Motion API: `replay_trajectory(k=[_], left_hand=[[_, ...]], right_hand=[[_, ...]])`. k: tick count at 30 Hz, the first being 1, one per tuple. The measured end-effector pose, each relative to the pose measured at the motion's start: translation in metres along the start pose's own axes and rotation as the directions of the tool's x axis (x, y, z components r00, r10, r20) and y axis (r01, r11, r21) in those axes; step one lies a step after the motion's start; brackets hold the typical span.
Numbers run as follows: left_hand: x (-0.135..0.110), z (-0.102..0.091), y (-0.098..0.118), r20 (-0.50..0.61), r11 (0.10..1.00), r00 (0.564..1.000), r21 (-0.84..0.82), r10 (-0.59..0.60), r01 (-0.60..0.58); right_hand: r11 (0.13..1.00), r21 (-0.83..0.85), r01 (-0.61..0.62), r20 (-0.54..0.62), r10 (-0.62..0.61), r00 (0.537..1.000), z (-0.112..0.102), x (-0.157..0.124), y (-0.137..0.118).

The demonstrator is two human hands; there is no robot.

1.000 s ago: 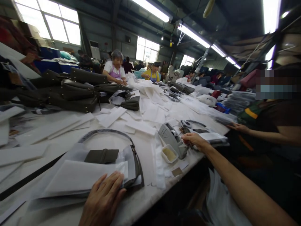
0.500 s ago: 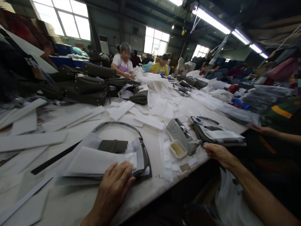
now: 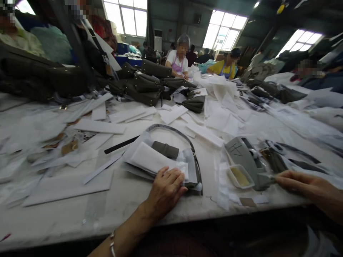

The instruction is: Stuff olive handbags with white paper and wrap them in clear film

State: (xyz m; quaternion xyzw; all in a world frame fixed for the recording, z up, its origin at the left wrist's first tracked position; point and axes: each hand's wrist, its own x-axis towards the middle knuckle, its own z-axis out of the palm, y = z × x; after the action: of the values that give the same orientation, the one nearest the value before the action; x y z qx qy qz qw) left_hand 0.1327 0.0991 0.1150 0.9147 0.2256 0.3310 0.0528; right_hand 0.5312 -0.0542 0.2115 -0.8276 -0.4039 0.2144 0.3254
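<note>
A dark olive handbag lies on the table, with white sheets over its front and a wrapped strap arching behind it. My left hand rests flat on the sheets near the bag's lower right, its fingers stretched out. To the right stands a grey tape dispenser with a letter marked on its side. At the dispenser's front tip, my right hand is closed in a pinch on the tape end; the clear tape itself barely shows. Behind that hand lies another olive bag, partly hidden.
A small white tub with yellowish contents sits against the dispenser. White strips and loose sheets cover the left of the table. Olive bags are piled at the back. Two co-workers are across the table.
My view has swung left, so everything appears shifted right. My left hand stays on the sheets over the handbag. My right hand is still at the dispenser's tip.
</note>
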Motion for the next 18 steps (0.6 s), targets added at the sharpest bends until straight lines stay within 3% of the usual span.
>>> replay_trajectory(k=[2, 3, 5, 8, 11, 13, 18], left_hand=[[-0.002, 0.001, 0.0, 0.015, 1.0, 1.0, -0.014, -0.018, 0.018], [-0.002, 0.002, 0.0, 0.021, 1.0, 1.0, -0.016, -0.023, 0.023], [-0.004, 0.003, 0.0, 0.038, 1.0, 0.999, -0.013, -0.028, 0.028], [-0.005, 0.002, -0.001, 0.058, 1.0, 0.998, -0.008, -0.018, 0.019], [-0.007, 0.002, -0.003, 0.06, 1.0, 0.998, -0.025, 0.0, 0.001], [-0.007, 0.003, -0.005, 0.057, 0.999, 0.998, -0.047, 0.0, 0.003], [-0.008, 0.006, -0.006, 0.061, 0.995, 0.998, -0.092, -0.024, 0.029]], right_hand=[[0.998, -0.048, 0.027, 0.283, -0.012, 0.959, 0.023, 0.003, -0.049], [0.991, -0.059, 0.122, 0.343, -0.095, 0.935, 0.038, 0.004, -0.076], [0.943, -0.072, 0.324, 0.518, -0.243, 0.82, 0.072, 0.007, -0.128], [0.837, -0.068, 0.543, 0.682, -0.358, 0.638, 0.123, 0.017, -0.187], [0.727, -0.126, 0.675, 0.778, -0.35, 0.522, 0.167, 0.034, -0.215], [0.651, -0.193, 0.734, 0.807, -0.32, 0.496, 0.191, 0.046, -0.222], [0.452, -0.393, 0.801, 0.841, -0.176, 0.512, 0.232, 0.065, -0.227]])
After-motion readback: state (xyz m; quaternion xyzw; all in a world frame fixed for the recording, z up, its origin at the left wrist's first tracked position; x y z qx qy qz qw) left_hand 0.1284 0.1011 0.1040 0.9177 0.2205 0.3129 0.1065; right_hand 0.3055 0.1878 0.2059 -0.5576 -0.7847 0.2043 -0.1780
